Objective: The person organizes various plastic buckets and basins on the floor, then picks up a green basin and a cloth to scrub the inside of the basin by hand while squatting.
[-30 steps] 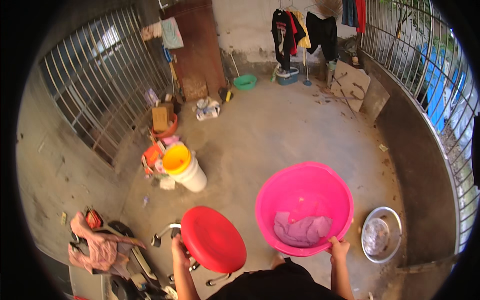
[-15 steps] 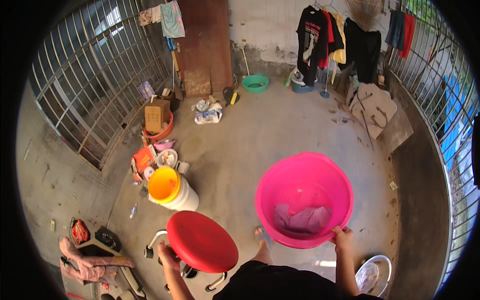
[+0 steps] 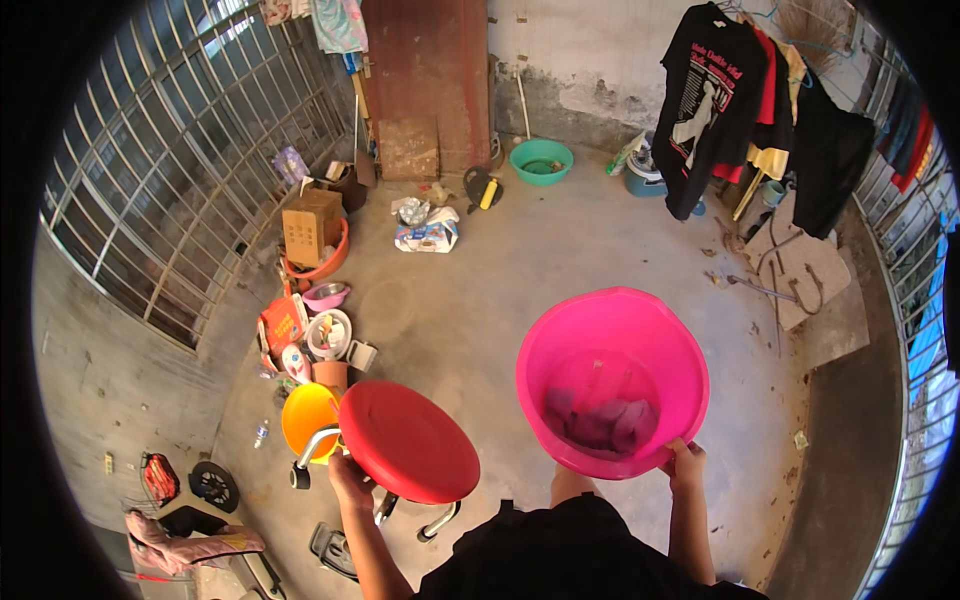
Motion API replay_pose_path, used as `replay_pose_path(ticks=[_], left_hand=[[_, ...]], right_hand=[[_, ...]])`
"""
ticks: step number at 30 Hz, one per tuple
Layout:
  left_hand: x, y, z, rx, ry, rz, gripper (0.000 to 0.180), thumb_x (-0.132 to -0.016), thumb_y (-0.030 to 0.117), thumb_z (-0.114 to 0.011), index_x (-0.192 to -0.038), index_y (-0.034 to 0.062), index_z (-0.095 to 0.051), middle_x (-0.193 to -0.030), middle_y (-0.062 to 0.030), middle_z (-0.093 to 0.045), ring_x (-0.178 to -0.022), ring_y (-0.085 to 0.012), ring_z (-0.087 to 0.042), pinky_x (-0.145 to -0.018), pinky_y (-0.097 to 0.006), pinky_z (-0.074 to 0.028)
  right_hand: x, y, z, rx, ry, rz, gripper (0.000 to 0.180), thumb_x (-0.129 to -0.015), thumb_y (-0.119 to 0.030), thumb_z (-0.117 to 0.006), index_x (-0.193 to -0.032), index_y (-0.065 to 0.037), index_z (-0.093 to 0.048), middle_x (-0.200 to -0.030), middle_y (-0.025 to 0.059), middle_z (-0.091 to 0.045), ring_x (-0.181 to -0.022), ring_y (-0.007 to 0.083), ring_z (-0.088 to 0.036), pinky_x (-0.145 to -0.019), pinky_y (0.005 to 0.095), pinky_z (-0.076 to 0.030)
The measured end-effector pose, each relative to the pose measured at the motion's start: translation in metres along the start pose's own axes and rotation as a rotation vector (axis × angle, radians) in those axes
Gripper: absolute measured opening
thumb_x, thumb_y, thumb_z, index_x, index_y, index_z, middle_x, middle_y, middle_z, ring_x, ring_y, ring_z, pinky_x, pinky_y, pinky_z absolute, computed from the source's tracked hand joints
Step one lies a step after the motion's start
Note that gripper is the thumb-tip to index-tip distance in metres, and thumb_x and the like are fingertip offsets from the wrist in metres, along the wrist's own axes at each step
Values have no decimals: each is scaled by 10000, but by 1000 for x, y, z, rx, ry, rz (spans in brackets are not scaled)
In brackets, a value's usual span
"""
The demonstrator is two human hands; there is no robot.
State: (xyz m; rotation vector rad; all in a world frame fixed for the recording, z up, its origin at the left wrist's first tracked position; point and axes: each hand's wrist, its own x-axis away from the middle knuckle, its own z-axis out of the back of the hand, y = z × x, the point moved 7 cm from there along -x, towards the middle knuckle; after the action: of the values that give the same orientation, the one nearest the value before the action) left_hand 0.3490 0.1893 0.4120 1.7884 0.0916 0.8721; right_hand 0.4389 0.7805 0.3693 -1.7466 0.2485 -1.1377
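Note:
My right hand grips the near right rim of a large bright pink basin, which tilts toward me. Crumpled mauve cloth lies at its bottom. On the other side, my left hand is closed under a stool with a round red seat and chrome legs on casters. The stool is tipped, and its seat hides where exactly the fingers grip. Just behind it, a yellow bucket stands on the floor, partly covered by the stool.
Along the left are a cardboard box in an orange tub, small bowls and a plastic bottle. A ride-on toy draped with pink cloth stands lower left. Far back sits a green basin. Hanging clothes and broken boards are at right.
I have moved forward across the floor, carrying the stool and basin along. The yellow bucket is now closer and partly behind the stool. The metal basin at lower right has left view.

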Motion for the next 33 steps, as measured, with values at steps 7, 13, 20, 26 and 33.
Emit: replay_pose_path(ticks=[7,13,20,26,33], left_hand=[[-65,26,-169,-51,-31,11,430,-762,543,-422,-900,157,-553,-826,-7,-592,-721,-162,-560,-579,-331,-445],[-149,54,-276,-17,26,15,346,-769,475,-481,-924,183,-583,-826,25,-601,-716,-130,-550,-528,-295,-435],[-269,69,-405,113,42,-70,280,-767,408,-533,-766,130,-566,-647,23,-558,-556,-125,-533,-445,-261,-402],[-387,51,-483,-48,219,52,335,-714,396,-648,-762,87,-528,-615,-11,-486,-506,-124,-460,-403,-284,-359],[-469,41,-598,-477,431,-126,637,-577,270,-815,-985,-63,-457,-929,-157,-567,-798,-236,-567,-703,-318,-478]], right_hand=[[-177,-67,-88,7,-89,-40,341,-667,-137,-636,-917,75,-541,-785,115,-586,-618,213,-596,-502,319,-529],[-296,-144,-181,70,-172,-65,337,-674,-111,-624,-932,88,-536,-827,121,-580,-681,200,-595,-542,308,-533],[-434,-215,-315,173,-165,-57,330,-662,-113,-637,-913,76,-536,-811,104,-569,-668,192,-585,-519,303,-528],[-526,-270,-422,282,-103,-55,303,-662,-141,-641,-884,41,-544,-754,85,-555,-645,192,-580,-507,304,-519],[-656,-316,-515,282,-130,-97,243,-672,-105,-600,-869,22,-538,-750,82,-558,-620,196,-574,-494,305,-509]])
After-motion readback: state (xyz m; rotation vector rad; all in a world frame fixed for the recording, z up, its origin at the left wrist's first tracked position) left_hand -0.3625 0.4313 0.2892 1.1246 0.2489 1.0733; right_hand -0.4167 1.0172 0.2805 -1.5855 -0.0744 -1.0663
